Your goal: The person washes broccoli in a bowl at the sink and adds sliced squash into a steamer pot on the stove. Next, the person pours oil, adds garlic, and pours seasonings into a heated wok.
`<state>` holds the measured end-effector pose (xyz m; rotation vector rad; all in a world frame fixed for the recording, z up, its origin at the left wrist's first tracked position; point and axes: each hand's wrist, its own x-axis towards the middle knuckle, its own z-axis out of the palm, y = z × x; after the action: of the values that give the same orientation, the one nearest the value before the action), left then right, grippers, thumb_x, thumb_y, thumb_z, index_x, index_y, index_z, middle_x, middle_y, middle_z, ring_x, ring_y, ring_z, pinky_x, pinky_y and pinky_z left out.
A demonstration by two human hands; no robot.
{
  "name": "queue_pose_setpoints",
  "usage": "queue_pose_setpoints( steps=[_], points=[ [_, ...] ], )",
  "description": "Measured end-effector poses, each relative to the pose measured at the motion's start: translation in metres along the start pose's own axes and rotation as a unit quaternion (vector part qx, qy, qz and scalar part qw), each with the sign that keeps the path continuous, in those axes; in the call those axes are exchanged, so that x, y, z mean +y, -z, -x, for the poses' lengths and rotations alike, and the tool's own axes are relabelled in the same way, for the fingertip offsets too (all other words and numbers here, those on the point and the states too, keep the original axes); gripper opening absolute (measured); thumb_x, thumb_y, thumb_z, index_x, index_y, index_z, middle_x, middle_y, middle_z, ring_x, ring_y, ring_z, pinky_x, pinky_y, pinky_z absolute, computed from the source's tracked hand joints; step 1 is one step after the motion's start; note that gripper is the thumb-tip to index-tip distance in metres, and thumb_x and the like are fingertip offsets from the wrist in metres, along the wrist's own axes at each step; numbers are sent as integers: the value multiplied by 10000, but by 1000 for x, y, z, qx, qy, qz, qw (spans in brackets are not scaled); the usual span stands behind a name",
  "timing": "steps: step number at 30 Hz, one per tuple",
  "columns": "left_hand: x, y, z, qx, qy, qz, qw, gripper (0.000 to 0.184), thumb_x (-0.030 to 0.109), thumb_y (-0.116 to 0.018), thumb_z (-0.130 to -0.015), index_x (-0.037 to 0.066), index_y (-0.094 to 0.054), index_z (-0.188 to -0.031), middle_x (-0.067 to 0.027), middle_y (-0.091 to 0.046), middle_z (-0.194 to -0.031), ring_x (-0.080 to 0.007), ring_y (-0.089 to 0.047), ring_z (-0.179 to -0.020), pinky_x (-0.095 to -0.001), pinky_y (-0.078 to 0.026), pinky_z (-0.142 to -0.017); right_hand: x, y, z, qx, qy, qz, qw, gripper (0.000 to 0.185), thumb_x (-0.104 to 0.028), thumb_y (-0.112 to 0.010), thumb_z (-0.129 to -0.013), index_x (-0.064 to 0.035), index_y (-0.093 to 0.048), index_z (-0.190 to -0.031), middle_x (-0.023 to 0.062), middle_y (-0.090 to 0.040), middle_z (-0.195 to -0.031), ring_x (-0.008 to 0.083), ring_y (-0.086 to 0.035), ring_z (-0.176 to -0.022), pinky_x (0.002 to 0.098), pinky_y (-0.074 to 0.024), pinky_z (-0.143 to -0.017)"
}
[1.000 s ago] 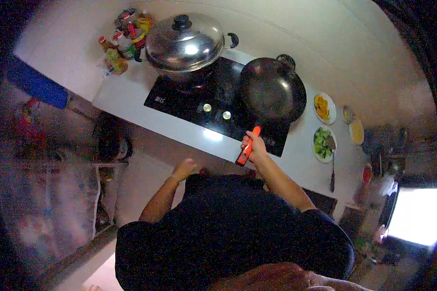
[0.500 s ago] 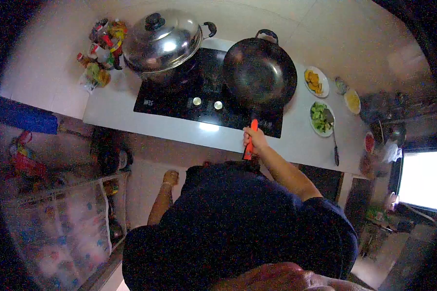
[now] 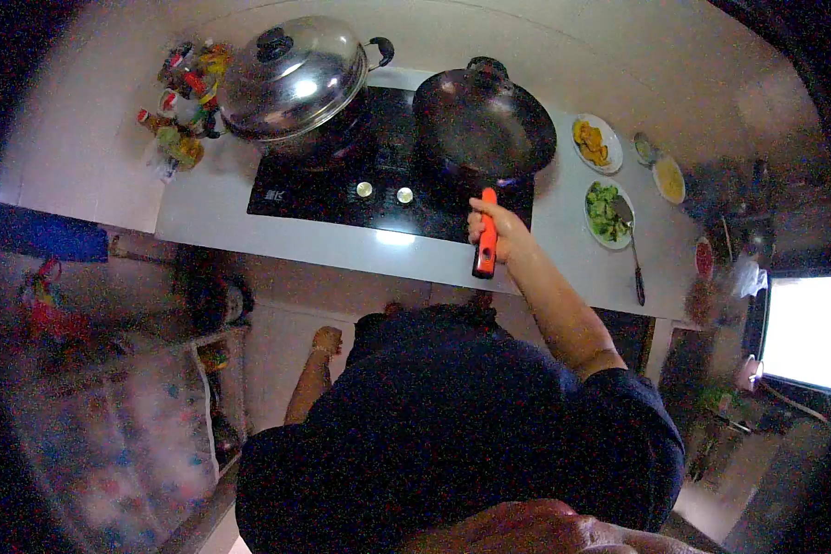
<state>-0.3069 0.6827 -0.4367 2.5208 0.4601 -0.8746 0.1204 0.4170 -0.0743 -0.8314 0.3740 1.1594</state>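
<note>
My right hand (image 3: 499, 228) grips the orange handle (image 3: 487, 242) of a dark wok (image 3: 485, 129), which sits on the right side of the black cooktop (image 3: 323, 209). Nothing can be made out inside the wok. Low beside my body, away from the counter, hangs my left hand (image 3: 327, 340); its fingers look curled in and nothing shows in them. On the cooktop's left side stands a large steel pot with a domed lid (image 3: 295, 78).
Bottles and packets (image 3: 183, 102) stand at the back left. Right of the cooktop are a plate of orange pieces (image 3: 594, 144), a plate of green vegetables (image 3: 608, 215) with a spatula (image 3: 637, 268) on it, and a yellow plateful (image 3: 669, 180).
The view has shifted over the counter. My right hand has moved with the wok handle, and the wok's tilt looks slightly different. My left hand has lowered beside my body since the first frame.
</note>
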Motion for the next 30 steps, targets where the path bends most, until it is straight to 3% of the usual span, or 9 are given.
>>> queue_pose_setpoints(
  steps=[1,5,13,14,15,16,19,22,30],
  points=[
    [10,6,3,-29,-16,-120,992,209,199,-546,-758,4,-556,-684,-124,-565,-620,-204,-525,-447,-315,-459,-427,-7,-6,4,-6,-2,-16,1000,202,-151,-588,-785,-81,-415,-707,5,-434,-519,132,-426,-422,268,-386,-415],
    [59,62,48,31,162,356,920,201,167,-523,-751,-11,-548,-662,-125,-568,-623,-211,-521,-444,-314,-458,-444,-13,-14,14,23,15,-30,999,210,-167,-587,-795,-63,-413,-741,31,-460,-577,129,-437,-450,266,-395,-422],
    [91,99,47,98,266,554,782,175,162,-496,-763,4,-571,-752,-107,-582,-659,-197,-510,-431,-323,-444,-405,30,32,-22,5,-19,-15,1000,198,-167,-592,-786,-80,-415,-760,17,-451,-563,129,-430,-440,275,-394,-428],
    [84,98,44,75,152,343,924,180,171,-503,-762,7,-574,-760,-106,-583,-663,-196,-510,-432,-323,-444,-401,35,35,-25,19,-15,1,1000,192,-163,-594,-782,-85,-420,-757,13,-447,-553,129,-426,-433,282,-392,-426],
    [73,95,39,45,28,104,993,185,180,-509,-761,9,-578,-769,-105,-584,-667,-196,-511,-432,-323,-443,-396,39,36,-25,33,-10,17,999,186,-159,-596,-779,-89,-425,-755,8,-443,-543,128,-422,-425,289,-389,-423],
    [62,90,35,10,-98,-143,985,191,189,-516,-759,11,-582,-778,-104,-585,-671,-195,-512,-432,-323,-443,-392,43,33,-23,48,28,50,997,182,-151,-605,-767,-90,-440,-720,-1,-431,-512,125,-408,-400,302,-384,-413],
    [33,50,22,-20,91,176,980,209,207,-540,-752,13,-566,-825,-111,-580,-671,-200,-515,-437,-331,-449,-390,53,42,-30,48,72,123,989,211,-142,-608,-761,-100,-413,-692,-6,-421,-516,111,-391,-396,278,-360,-414],
    [21,22,16,-53,268,466,841,246,224,-564,-744,15,-550,-873,-118,-576,-672,-204,-519,-443,-339,-454,-388,54,36,-20,51,106,150,982,209,-120,-587,-768,-103,-399,-676,-18,-396,-505,98,-372,-387,265,-352,-399],
    [39,51,21,-12,251,499,829,254,232,-557,-762,5,-506,-864,-124,-569,-665,-192,-528,-484,-321,-462,-425,34,42,55,-21,76,71,994,151,-117,-499,-819,-106,-390,-715,-46,-333,-510,51,-301,-352,223,-304,-340]
  ],
)
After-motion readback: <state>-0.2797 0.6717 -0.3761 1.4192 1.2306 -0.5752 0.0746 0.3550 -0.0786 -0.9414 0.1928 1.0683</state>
